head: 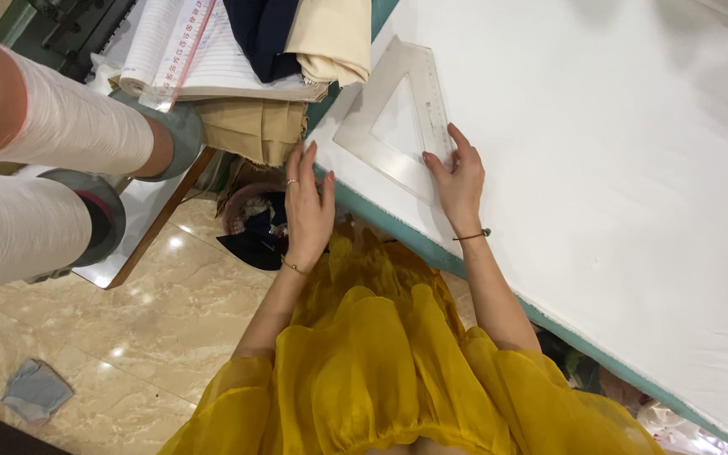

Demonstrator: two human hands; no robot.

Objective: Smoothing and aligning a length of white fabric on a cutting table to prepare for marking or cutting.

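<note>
My right hand (458,179) lies flat with its fingers on the lower edge of a clear plastic triangle ruler (398,118), which rests on white fabric (617,168) spread over the table. My left hand (308,202) is held with straight, spread fingers at the table's teal edge (398,232), its fingertips close to the corner of the fabric; it holds nothing. I wear a yellow sheer garment (389,371).
Folded beige and dark cloth (297,42) and a lined sheet with a tape measure (180,50) lie on a neighbouring surface. Another person's white-clad legs (52,160) are at the left. A basket of scraps (254,223) and a grey rag (35,389) sit on the tiled floor.
</note>
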